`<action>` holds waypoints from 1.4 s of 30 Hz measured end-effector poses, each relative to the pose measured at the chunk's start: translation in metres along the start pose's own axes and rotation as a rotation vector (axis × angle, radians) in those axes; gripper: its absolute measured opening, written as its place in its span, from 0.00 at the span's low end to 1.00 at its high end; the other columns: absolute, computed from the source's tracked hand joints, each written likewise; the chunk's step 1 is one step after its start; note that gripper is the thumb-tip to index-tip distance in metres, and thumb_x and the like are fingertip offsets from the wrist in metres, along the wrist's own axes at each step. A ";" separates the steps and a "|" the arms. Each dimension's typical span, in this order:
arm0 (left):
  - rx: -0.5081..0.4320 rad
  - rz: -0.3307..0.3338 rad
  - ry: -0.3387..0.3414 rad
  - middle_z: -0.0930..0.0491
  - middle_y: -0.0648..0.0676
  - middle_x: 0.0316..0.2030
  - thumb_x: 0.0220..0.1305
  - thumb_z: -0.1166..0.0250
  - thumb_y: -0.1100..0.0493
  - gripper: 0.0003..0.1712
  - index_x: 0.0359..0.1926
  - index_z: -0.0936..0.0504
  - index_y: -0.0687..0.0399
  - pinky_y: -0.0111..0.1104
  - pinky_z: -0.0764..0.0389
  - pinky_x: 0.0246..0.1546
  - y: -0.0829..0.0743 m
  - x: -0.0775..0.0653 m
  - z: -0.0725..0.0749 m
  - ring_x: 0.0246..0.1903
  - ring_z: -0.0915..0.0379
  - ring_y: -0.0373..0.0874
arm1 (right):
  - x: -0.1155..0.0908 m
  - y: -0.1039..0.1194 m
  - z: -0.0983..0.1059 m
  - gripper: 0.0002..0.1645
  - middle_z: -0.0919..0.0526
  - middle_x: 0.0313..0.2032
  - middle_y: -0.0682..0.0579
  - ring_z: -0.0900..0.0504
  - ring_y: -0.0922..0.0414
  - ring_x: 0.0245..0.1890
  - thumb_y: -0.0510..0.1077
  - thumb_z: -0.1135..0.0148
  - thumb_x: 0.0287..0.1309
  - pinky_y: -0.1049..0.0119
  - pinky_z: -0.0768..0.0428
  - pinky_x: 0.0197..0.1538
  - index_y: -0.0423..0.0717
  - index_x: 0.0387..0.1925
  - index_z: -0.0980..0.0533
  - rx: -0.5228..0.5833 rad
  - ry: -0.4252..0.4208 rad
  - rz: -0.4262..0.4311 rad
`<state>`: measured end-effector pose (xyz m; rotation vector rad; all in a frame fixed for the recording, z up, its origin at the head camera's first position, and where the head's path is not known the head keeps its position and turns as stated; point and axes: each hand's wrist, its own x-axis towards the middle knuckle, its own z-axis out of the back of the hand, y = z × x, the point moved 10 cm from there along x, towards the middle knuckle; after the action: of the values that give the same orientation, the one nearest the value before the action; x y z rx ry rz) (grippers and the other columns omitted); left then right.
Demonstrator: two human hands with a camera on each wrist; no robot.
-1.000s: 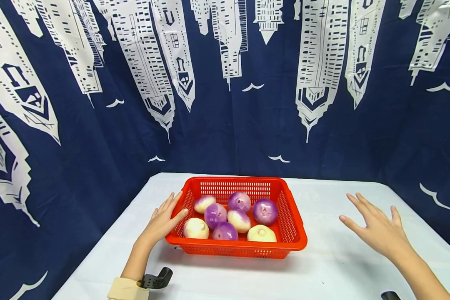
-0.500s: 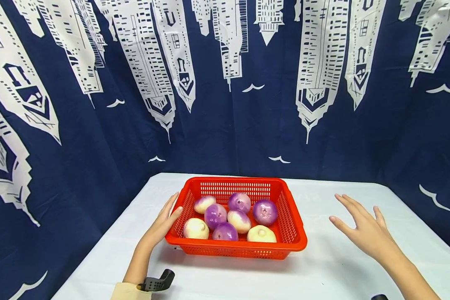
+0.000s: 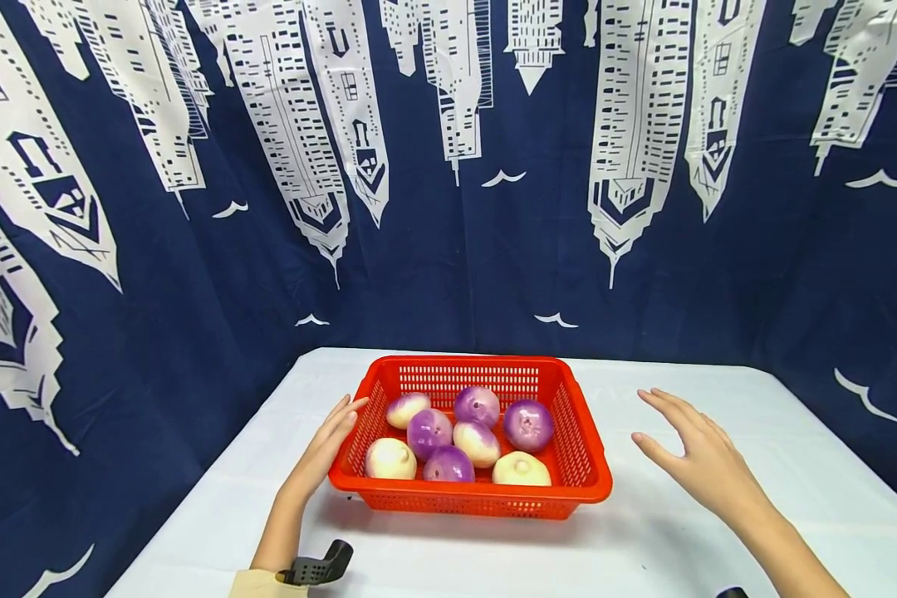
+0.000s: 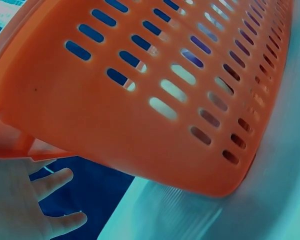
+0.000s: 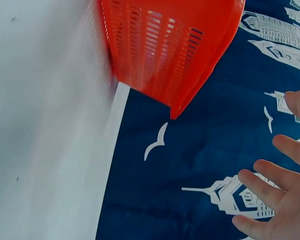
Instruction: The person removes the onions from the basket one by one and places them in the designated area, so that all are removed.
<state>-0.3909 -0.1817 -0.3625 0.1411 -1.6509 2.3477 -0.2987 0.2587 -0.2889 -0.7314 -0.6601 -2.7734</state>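
Note:
A red plastic basket (image 3: 583, 448) with slotted walls sits on the white table, holding several purple-and-white turnips (image 3: 528, 424). At the basket's left rim is my left hand (image 3: 320, 453), its fingers extended; whether it touches the rim I cannot tell. In the left wrist view the basket wall (image 4: 90, 110) fills most of the picture, with the fingers (image 4: 55, 185) spread near its rim. To the right of the basket, apart from it, my right hand (image 3: 698, 453) hovers over the table with straight fingers and nothing in it. The right wrist view shows that hand (image 5: 280, 195) spread.
The table (image 3: 433, 565) has a white top and extends on both sides of the basket. Behind and beside it hangs a dark blue cloth (image 3: 463, 249) printed with white buildings and birds. A black strap device (image 3: 321, 565) is on the left wrist.
My right hand has moved left toward the basket. My left hand has shifted slightly, its fingers drawing closer together by the rim. The basket and turnips stay in place.

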 end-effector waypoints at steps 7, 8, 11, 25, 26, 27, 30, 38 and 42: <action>-0.034 0.011 -0.006 0.56 0.57 0.70 0.65 0.55 0.45 0.28 0.63 0.36 0.50 0.61 0.62 0.62 0.002 0.001 -0.002 0.70 0.66 0.56 | 0.001 0.007 -0.007 0.38 0.32 0.59 0.42 0.31 0.42 0.54 0.59 0.43 0.53 0.35 0.34 0.45 0.55 0.64 0.40 0.025 0.015 -0.030; -0.040 0.012 -0.010 0.56 0.57 0.70 0.65 0.54 0.46 0.28 0.63 0.35 0.50 0.61 0.62 0.62 0.002 0.001 -0.002 0.70 0.65 0.55 | 0.002 0.008 -0.009 0.38 0.32 0.58 0.42 0.31 0.42 0.54 0.59 0.44 0.53 0.35 0.33 0.45 0.55 0.65 0.41 0.031 0.025 -0.038; -0.063 0.021 -0.008 0.56 0.57 0.70 0.64 0.53 0.47 0.28 0.63 0.35 0.50 0.59 0.60 0.63 0.005 0.000 -0.002 0.70 0.65 0.56 | 0.003 0.011 -0.015 0.39 0.31 0.57 0.42 0.31 0.43 0.54 0.59 0.44 0.53 0.35 0.32 0.44 0.56 0.65 0.42 0.049 0.049 -0.059; -0.149 0.050 0.042 0.48 0.56 0.68 0.61 0.52 0.51 0.28 0.64 0.36 0.48 0.54 0.52 0.64 0.018 -0.007 -0.008 0.67 0.52 0.54 | 0.010 0.035 -0.049 0.41 0.30 0.56 0.46 0.30 0.45 0.55 0.59 0.40 0.50 0.38 0.29 0.47 0.58 0.65 0.42 0.136 0.110 -0.026; -0.149 0.050 0.043 0.46 0.56 0.67 0.61 0.52 0.52 0.28 0.64 0.36 0.47 0.54 0.52 0.64 0.019 -0.008 -0.009 0.66 0.51 0.53 | 0.010 0.038 -0.052 0.41 0.31 0.57 0.46 0.30 0.46 0.56 0.59 0.40 0.50 0.38 0.29 0.47 0.58 0.65 0.42 0.142 0.117 -0.020; -0.149 0.048 0.047 0.45 0.56 0.67 0.61 0.52 0.52 0.28 0.64 0.36 0.46 0.54 0.51 0.63 0.019 -0.008 -0.009 0.65 0.49 0.53 | 0.010 0.040 -0.055 0.41 0.32 0.58 0.46 0.30 0.45 0.56 0.59 0.40 0.50 0.38 0.29 0.47 0.57 0.64 0.42 0.147 0.120 -0.012; -0.153 0.045 0.050 0.43 0.56 0.66 0.59 0.52 0.56 0.28 0.63 0.36 0.46 0.51 0.50 0.63 0.020 -0.010 -0.010 0.64 0.48 0.52 | 0.012 0.045 -0.063 0.41 0.32 0.59 0.45 0.30 0.44 0.56 0.59 0.39 0.49 0.39 0.29 0.48 0.56 0.64 0.41 0.160 0.135 0.001; -0.161 0.023 0.088 0.44 0.57 0.66 0.54 0.54 0.61 0.33 0.65 0.39 0.50 0.41 0.40 0.57 0.020 -0.013 -0.012 0.63 0.47 0.54 | 0.020 0.058 -0.081 0.41 0.34 0.61 0.46 0.33 0.44 0.59 0.54 0.36 0.48 0.37 0.31 0.49 0.55 0.64 0.40 0.186 0.141 0.029; -0.169 0.027 0.072 0.40 0.59 0.62 0.51 0.55 0.63 0.32 0.62 0.37 0.54 0.36 0.34 0.52 0.022 -0.014 -0.011 0.59 0.43 0.53 | 0.024 0.066 -0.089 0.42 0.34 0.61 0.46 0.33 0.44 0.59 0.53 0.35 0.47 0.36 0.31 0.48 0.57 0.64 0.40 0.198 0.139 0.045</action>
<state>-0.3828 -0.1801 -0.3896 0.0013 -1.8165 2.1919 -0.3370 0.1573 -0.3223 -0.5018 -0.8614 -2.6397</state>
